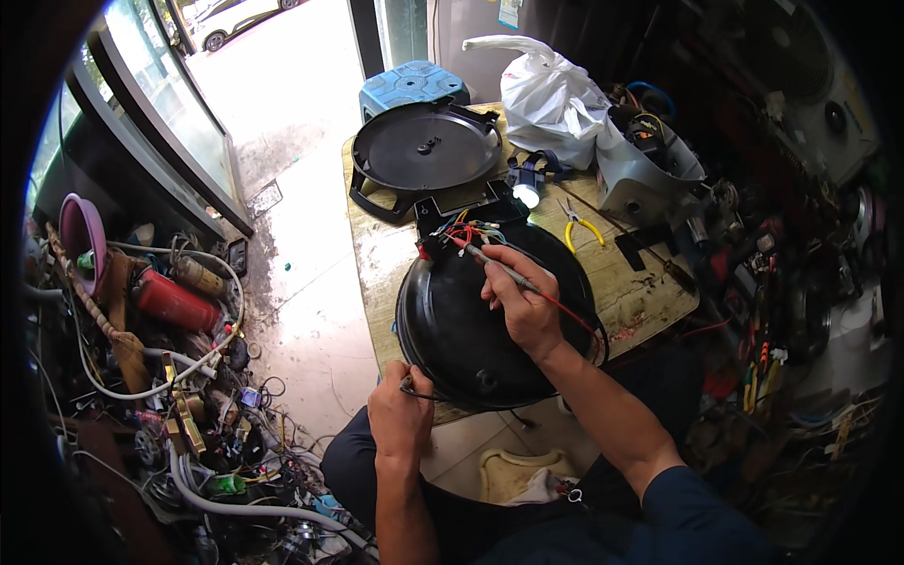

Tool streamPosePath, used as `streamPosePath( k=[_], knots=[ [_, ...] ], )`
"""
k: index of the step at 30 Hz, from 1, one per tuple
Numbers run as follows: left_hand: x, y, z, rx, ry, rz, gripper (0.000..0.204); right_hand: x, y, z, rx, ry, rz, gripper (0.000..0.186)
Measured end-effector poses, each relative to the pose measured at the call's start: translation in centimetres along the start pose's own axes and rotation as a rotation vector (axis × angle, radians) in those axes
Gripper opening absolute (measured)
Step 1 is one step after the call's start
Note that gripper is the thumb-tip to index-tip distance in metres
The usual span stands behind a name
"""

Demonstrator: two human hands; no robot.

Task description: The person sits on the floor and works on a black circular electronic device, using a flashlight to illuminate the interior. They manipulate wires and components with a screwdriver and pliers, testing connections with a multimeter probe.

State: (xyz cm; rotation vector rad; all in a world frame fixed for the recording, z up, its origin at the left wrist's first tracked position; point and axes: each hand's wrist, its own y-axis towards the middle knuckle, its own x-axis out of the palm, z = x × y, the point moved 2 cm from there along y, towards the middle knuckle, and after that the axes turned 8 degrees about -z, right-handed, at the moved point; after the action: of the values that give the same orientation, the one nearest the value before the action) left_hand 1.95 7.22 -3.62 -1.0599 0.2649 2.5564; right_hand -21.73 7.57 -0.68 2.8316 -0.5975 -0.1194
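A round black appliance body (471, 325) lies on the worn wooden table, its handle housing at the far side spilling coloured wires (471, 229). My right hand (523, 299) is closed around a grey test probe (504, 268) with a red lead, its red end pointing into those wires. At the near left edge of the body, my left hand (400, 411) is closed on a thin black lead (424, 395); whether a probe is on it is hidden by the fingers. Beyond the body rests a round black cover (427, 146) with a handle.
A lit headlamp (527, 193) and yellow-handled pliers (581, 226) lie to the right of the wires. Behind them stand a white plastic bag (551, 99) and a grey bin of parts (650, 179). A blue stool (412, 85) is beyond the table. Cables and scrap (235, 433) crowd the left floor.
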Motion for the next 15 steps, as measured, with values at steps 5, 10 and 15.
streamPosePath(
  k=[5,10,15],
  knots=[
    [-0.4,-0.1,-0.7,-0.041,-0.006,-0.021,0.019,0.7,0.1,-0.1,0.01,0.018,0.033,0.026],
    [-0.6,0.1,0.1,-0.112,-0.023,-0.052,0.019,0.6,0.4,1.0,0.008,-0.065,0.046,0.03],
    [1.6,0.1,-0.2,-0.02,-0.107,-0.029,0.025,-1.0,0.8,1.8,-0.491,-0.506,0.102,0.025]
  ],
)
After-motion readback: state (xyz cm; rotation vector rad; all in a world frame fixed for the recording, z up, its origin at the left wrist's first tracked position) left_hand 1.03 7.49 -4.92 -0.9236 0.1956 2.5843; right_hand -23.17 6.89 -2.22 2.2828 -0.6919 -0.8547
